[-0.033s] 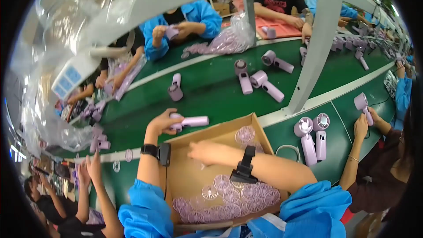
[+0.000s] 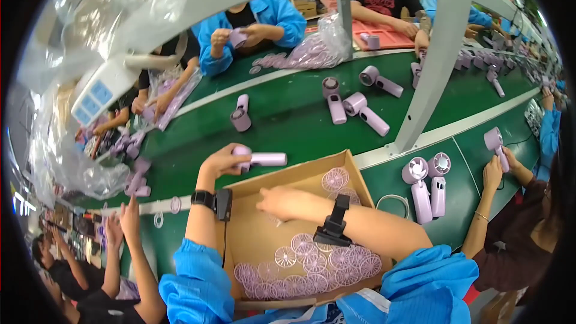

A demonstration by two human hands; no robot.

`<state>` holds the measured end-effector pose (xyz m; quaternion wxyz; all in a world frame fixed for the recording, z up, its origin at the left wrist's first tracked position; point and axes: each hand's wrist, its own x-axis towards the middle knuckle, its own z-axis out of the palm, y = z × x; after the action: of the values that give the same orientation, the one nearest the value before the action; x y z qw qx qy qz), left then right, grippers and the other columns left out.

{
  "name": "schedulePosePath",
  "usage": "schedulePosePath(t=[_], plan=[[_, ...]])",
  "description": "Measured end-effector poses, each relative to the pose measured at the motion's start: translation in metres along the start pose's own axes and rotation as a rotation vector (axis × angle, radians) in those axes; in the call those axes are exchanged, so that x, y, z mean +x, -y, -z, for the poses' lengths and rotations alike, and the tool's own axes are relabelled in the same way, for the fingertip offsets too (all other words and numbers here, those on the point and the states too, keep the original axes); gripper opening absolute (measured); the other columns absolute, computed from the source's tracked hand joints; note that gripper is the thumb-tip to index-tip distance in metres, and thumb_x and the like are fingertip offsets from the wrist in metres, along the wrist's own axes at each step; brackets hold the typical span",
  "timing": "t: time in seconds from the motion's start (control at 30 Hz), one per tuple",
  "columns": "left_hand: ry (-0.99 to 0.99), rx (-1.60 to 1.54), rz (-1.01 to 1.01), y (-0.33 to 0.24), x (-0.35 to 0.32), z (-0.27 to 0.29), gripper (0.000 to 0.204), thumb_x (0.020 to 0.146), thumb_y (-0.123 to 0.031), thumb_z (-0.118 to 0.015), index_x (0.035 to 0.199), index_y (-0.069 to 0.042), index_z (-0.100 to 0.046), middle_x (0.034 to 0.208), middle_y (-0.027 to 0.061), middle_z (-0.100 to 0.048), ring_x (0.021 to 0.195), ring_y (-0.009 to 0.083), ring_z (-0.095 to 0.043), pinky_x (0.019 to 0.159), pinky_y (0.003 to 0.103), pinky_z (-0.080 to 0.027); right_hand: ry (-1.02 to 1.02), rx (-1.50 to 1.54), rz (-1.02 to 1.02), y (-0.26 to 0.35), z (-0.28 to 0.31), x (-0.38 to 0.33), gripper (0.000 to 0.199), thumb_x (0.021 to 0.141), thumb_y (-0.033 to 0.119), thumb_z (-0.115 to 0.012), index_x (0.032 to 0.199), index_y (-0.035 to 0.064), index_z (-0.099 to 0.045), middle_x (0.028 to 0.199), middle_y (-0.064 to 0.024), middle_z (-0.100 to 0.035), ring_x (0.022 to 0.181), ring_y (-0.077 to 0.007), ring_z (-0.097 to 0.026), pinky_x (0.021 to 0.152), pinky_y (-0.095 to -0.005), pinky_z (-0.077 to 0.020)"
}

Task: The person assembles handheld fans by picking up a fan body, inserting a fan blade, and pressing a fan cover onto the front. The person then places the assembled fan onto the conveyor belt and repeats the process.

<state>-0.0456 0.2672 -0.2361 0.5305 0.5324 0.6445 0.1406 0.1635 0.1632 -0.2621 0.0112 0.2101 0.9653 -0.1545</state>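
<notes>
My left hand [image 2: 225, 161] is closed round the head of a lilac handheld fan [image 2: 269, 159], just beyond the far edge of a cardboard box. The fan lies sideways, its handle pointing right. Above the box's inside reaches my right hand [image 2: 283, 203], back upward and fingers curled. A small pale bit shows beneath that hand, but I cannot make out what the fingers hold. Inside the cardboard box [image 2: 249, 195] lie many round lilac fan grilles [image 2: 309, 263], mostly along the near side, with a few more [image 2: 335, 179] at its far right corner.
Several lilac fans [image 2: 372, 117] lie on the green conveyor belt [image 2: 288, 126]. Two more fans [image 2: 422, 198] rest right of the box near a white cable ring [image 2: 393, 204]. A grey metal post [image 2: 429, 72] rises at the belt's edge. Co-workers' hands [image 2: 492, 171] are at both sides and opposite.
The whole view has shifted slightly. My hands keep nearly the same places, the left still on the fan and the right over the box.
</notes>
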Motion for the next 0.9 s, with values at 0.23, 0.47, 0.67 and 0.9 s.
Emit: schedulePosePath(t=[0.23,0.47,0.67,0.9], plan=[[-0.342,0.028,-0.266,0.0,-0.009,-0.026,0.064,0.072,-0.013,-0.075,0.128,-0.011,-0.045,0.093,0.0109,-0.06,0.075,0.0161,-0.06,0.063,0.027,-0.051,0.072,0.021,-0.091,0.005,-0.003,-0.009,0.039,0.071,0.007,-0.068,0.108,0.0072,-0.058,0.111,-0.0185,-0.053,0.104,-0.036,-0.055,0.087,-0.0406,-0.0477],[-0.378,-0.703,-0.754,-0.021,-0.025,-0.055,0.067,0.078,-0.01,-0.07,0.135,-0.012,-0.035,0.113,0.0174,-0.056,0.098,0.0231,-0.059,0.086,0.036,-0.049,0.187,0.215,-0.142,0.007,0.009,-0.016,0.041,0.07,0.004,-0.066,0.109,0.0041,-0.056,0.113,-0.0192,-0.053,0.11,-0.0357,-0.05,0.094,-0.0391,-0.0425],[0.034,-1.556,-0.678,-0.007,0.0,-0.055,0.061,0.084,-0.01,-0.065,0.136,-0.011,-0.033,0.117,0.0161,-0.055,0.106,0.0256,-0.057,0.092,0.042,-0.049,0.187,0.042,-0.133,0.0,-0.009,-0.008,0.038,0.069,0.005,-0.067,0.106,0.0043,-0.057,0.103,-0.017,-0.058,0.102,-0.0335,-0.056,0.087,-0.0384,-0.0461],[-0.064,-1.258,-0.539,-0.008,-0.02,-0.045,0.067,0.087,-0.006,-0.061,0.141,-0.012,-0.022,0.116,0.0154,-0.056,0.107,0.0226,-0.059,0.08,0.041,-0.056,-0.208,0.532,-0.044,-0.016,0.05,-0.015,0.031,0.076,0.004,-0.062,0.106,0.001,-0.058,0.093,-0.0137,-0.065,0.085,-0.0231,-0.064,0.074,-0.0344,-0.051]])
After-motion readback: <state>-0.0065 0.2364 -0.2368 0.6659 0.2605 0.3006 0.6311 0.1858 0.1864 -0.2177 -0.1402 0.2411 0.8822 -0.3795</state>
